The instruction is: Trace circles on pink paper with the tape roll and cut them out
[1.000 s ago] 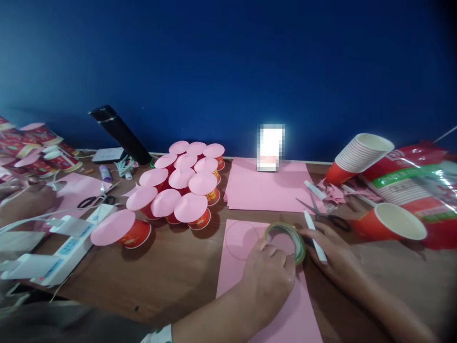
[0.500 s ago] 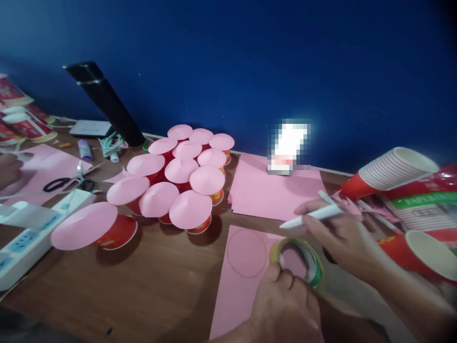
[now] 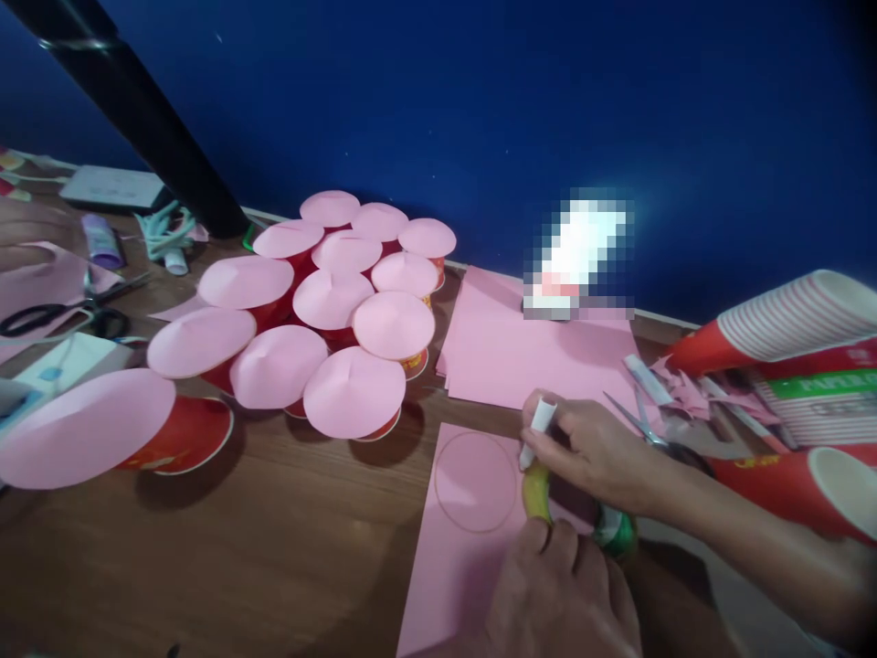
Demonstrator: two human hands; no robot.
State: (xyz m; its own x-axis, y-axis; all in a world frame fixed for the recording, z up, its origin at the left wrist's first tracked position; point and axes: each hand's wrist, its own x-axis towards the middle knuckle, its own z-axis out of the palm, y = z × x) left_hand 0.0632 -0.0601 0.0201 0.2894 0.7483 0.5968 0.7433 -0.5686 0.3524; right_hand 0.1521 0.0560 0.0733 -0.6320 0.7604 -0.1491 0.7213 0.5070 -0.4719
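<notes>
A yellow-green roll of tape (image 3: 536, 498) lies on a pink sheet (image 3: 435, 576), just right of a drawn circle (image 3: 475, 482); the left hand (image 3: 565, 594) curls its fingers over the roll's near edge, while the right hand (image 3: 593, 452) pinches a white pen (image 3: 538, 434), pointed down by the roll's far left edge — whether the tip touches paper cannot be told. Beyond lies a stack of pink sheets (image 3: 521, 366), a bright, pixelated screen (image 3: 579, 247) above it; to the right are scissors (image 3: 640, 420), a red cup (image 3: 760, 484) on its side and a slanting stack of cups (image 3: 787, 320); to the left, upside-down red cups topped with pink cones (image 3: 353, 393) crowd the brown table (image 3: 294, 557) — a dark blue wall (image 3: 411, 91) behind.
</notes>
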